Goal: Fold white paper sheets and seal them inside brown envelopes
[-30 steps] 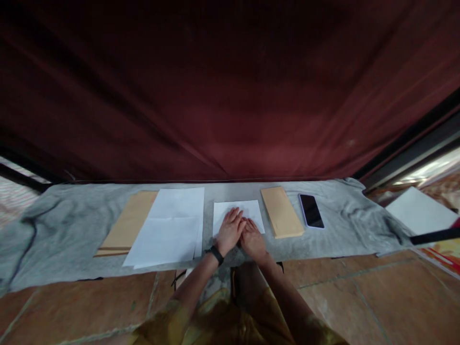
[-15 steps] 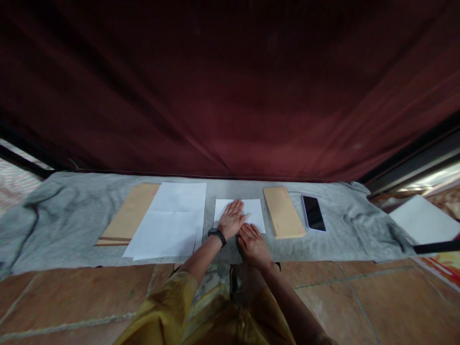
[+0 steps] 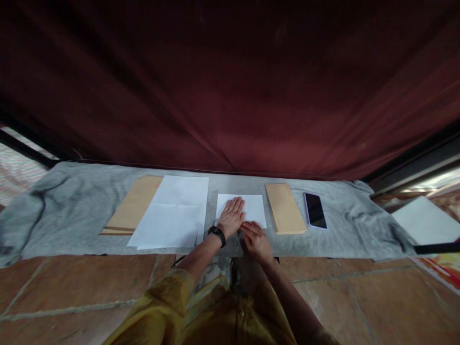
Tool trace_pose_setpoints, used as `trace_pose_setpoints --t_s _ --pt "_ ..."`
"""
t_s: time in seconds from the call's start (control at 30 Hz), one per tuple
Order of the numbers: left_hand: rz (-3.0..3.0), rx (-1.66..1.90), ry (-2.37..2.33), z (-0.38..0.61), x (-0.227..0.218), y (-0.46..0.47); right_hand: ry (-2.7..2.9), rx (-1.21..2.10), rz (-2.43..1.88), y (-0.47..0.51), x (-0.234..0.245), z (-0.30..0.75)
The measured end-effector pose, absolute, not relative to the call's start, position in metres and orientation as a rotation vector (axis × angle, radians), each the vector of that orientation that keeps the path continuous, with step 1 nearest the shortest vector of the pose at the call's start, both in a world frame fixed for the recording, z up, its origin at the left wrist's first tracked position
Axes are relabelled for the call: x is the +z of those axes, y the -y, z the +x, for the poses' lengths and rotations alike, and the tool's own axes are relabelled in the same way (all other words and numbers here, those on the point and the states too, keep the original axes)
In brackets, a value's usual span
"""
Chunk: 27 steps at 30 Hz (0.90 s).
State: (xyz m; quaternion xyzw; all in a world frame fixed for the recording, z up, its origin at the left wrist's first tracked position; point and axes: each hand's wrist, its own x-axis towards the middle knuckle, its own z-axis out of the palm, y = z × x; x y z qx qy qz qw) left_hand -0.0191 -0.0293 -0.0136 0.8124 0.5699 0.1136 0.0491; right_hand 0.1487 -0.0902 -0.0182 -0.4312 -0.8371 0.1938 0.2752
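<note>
My left hand (image 3: 232,216) lies flat and open on a small folded white paper (image 3: 254,209) on the grey cloth (image 3: 72,211). A black band sits on that wrist. Just to its right, my right hand (image 3: 256,238) rests flat with fingers stretched at the paper's near edge. Left of the folded paper lies a stack of white sheets (image 3: 174,211), partly over brown envelopes (image 3: 132,206). To the right are a brown envelope (image 3: 285,208) and a black phone (image 3: 315,210).
A dark red curtain (image 3: 230,96) hangs right behind the grey cloth. Terracotta floor tiles (image 3: 72,282) lie in front. A white sheet (image 3: 424,221) and a dark bar (image 3: 436,247) sit at the far right.
My left hand slid forward onto the folded paper while my right hand drew back toward its near edge. The view tilted slightly.
</note>
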Motion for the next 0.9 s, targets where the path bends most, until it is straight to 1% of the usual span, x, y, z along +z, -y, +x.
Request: trace_pose_setpoints --t_s 0.17,0.37,0.53,0.73,0.9 --pt "2.502 0.366 -1.714 -0.022 -0.015 0.041 2.144 0.542 -1.185 0.089 -0.017 0.149" --pt "2.528 0.373 -1.645 -0.027 -0.012 0.061 2.089 0.522 -1.314 0.085 -0.015 0.147" --pt "2.557 0.371 -1.571 -0.034 -0.008 0.084 2.19 0.523 -1.27 0.075 -0.008 0.145" --pt "2.602 0.401 -1.416 -0.036 -0.015 0.105 2.323 0.572 -1.177 0.055 -0.008 0.136" --pt "2.623 0.365 -1.38 -0.039 -0.015 0.109 2.375 0.527 -1.173 0.038 -0.011 0.132"
